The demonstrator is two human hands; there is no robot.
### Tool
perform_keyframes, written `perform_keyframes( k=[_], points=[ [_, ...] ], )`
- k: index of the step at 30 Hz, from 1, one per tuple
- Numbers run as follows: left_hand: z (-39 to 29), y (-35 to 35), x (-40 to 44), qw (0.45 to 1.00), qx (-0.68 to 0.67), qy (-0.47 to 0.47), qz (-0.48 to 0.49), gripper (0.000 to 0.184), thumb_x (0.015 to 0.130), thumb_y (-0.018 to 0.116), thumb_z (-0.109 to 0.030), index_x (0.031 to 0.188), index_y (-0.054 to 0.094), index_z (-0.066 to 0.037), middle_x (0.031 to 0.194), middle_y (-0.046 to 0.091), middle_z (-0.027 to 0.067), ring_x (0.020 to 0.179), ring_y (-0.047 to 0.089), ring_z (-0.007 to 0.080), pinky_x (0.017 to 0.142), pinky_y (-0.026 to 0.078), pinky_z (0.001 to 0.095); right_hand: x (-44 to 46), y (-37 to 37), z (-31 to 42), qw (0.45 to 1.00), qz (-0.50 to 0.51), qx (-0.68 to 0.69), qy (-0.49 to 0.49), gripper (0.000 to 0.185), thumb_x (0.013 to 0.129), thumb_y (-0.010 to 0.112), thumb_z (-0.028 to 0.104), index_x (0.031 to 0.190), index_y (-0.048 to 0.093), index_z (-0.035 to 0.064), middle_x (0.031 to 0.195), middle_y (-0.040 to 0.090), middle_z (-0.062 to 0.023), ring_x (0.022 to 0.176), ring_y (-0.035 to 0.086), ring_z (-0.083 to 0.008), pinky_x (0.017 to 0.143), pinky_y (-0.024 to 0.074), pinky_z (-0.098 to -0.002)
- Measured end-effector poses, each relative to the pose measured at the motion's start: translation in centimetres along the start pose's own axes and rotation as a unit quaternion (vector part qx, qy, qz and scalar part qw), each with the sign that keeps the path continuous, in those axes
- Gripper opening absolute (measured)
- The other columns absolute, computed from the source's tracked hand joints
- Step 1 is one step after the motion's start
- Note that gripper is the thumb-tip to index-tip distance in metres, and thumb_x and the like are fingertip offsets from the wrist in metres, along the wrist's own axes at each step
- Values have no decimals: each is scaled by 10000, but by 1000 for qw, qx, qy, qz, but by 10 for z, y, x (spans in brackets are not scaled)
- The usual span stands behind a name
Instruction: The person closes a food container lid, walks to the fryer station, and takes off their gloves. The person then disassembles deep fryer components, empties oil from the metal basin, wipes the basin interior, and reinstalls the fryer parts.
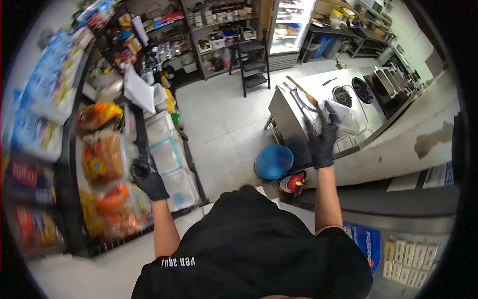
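My left hand, in a black glove, is in front of the shelf on the left, near packets of food. Its fingers are curled in, and whatever may be inside them is blurred and hidden. My right hand, gloved in black too, is raised at the end of the steel worktable. Its fingers are spread and nothing shows in its grasp. Beyond those fingers, a wooden spoon and a clear plastic container lie on the worktable.
A blue bin and a red fire extinguisher stand on the floor below my right hand. Plastic boxes with lids line the lower left shelf. A black step stool stands farther back, beside a lit glass-door fridge.
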State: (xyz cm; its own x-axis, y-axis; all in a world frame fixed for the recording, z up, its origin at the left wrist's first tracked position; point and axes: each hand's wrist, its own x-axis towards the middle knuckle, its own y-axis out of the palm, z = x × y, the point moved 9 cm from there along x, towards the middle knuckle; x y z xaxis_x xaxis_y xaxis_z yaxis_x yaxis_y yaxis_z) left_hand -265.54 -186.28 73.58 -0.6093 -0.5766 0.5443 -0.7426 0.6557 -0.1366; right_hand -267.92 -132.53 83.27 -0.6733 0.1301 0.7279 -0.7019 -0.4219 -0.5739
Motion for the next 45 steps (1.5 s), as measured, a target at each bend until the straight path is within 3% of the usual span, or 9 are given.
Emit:
perform_keyframes(
  k=[1, 4, 11, 16, 19, 22, 30, 36, 45],
  points=[
    [28, 31, 31, 958, -268, -101, -9, 223, 829, 717, -58, 956, 535, -33, 902, 564, 45, 839, 519, 143, 783, 459, 286, 16, -5, -33, 998, -53, -23, -4, 510, 804, 733, 113, 1275, 549, 50, 1333, 487, -161, 1251, 444, -305, 1063, 337, -404],
    [7, 114, 113, 984, 80, 158, -14, 435, 811, 730, -51, 1183, 506, -21, 1071, 579, 64, 950, 547, 168, 882, 463, 310, 67, -39, -112, 972, -199, -69, 105, 491, 832, 684, 28, 1289, 509, -8, 1288, 538, -146, 1239, 454, -246, 1064, 340, -367],
    [69, 273, 258, 990, -71, 108, 56, 586, 858, 640, -9, 1386, 385, -20, 1328, 497, 166, 1164, 520, 281, 987, 452, 397, 136, -79, -173, 880, -417, -222, 42, 397, 844, 627, -49, 1227, 529, -91, 1323, 520, -168, 1128, 551, -251, 910, 533, -338],
    [218, 432, 304, 855, 373, 311, -184, 518, 897, 594, -19, 1367, 384, 38, 1300, 510, 186, 1131, 546, 296, 984, 456, 394, 138, 100, -329, 766, -567, -268, 138, 337, 898, 589, 77, 1202, 542, -61, 1214, 582, -186, 1149, 529, -298, 972, 450, -425],
    [320, 606, 317, 992, -65, 111, 15, 434, 928, 539, -20, 1333, 402, 52, 1290, 509, 202, 1125, 547, 288, 985, 446, 386, 285, 291, -432, 880, -366, -279, 120, 444, 852, 655, 187, 1234, 535, -4, 1264, 533, -171, 1174, 505, -293, 993, 428, -436],
    [221, 784, 307, 921, 155, 342, 99, 448, 895, 581, -60, 1303, 421, 32, 1266, 510, 197, 1131, 521, 286, 1031, 381, 402, 420, 434, -469, 949, -131, -287, 11, 556, 805, 721, 296, 1267, 528, 53, 1314, 484, -155, 1199, 482, -288, 1015, 406, -447],
    [166, 1272, 309, 910, -215, 163, 314, 553, 826, 623, -9, 1337, 412, 16, 1288, 499, 173, 1208, 472, 275, 1059, 338, 391, 516, 465, -640, 946, 81, -311, 42, 699, 713, 555, -20, 1378, 466, 177, 1336, 522, -105, 1163, 548, -293, 912, 510, -371],
    [-63, 1477, 127, 728, -344, 358, 473, 483, 829, 622, 8, 1283, 457, 5, 1231, 530, 152, 1206, 472, 284, 1048, 336, 394, 460, 312, -805, 894, -35, -368, 254, 318, 797, 657, 4, 1113, 652, 44, 1088, 668, -144, 1016, 640, -298, 864, 507, -340],
    [-118, 1774, 27, 754, -328, 269, 501, 576, 787, 638, 48, 1315, 412, 4, 1335, 469, 182, 1244, 457, 298, 1061, 341, 397, 510, 185, -994, 720, -95, -591, 350, 360, 814, 730, 146, 1163, 649, 114, 1183, 617, -84, 1117, 562, -253, 932, 461, -365]
  ],
)
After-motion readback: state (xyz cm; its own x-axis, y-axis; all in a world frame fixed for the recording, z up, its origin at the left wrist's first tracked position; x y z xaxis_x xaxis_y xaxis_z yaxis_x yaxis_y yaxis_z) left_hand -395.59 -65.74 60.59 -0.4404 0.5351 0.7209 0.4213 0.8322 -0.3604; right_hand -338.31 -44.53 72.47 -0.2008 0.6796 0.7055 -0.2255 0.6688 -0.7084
